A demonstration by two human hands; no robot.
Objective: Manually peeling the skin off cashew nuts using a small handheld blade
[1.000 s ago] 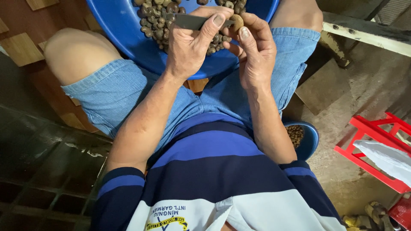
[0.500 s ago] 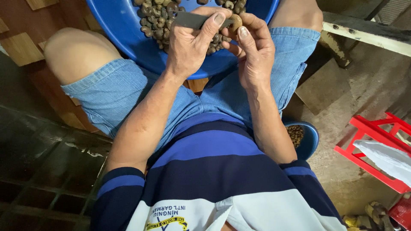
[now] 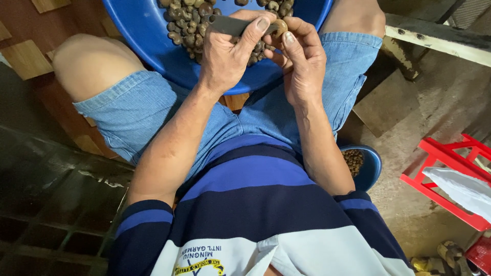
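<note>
Hands: left (image 3: 227, 56) grips a dark flat blade (image 3: 230, 24), right (image 3: 302, 64) pinches a small brown nut (image 3: 280, 26).

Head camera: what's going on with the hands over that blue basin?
A seated person holds a blue basin of small brown nuts on their lap. The left hand grips a flat grey blade. The right hand pinches a single nut against its tip. A smaller blue bowl of nuts sits on the floor beside them.

Two blue bowls (image 3: 153, 36) (image 3: 372, 166), one red stool (image 3: 450, 174).
</note>
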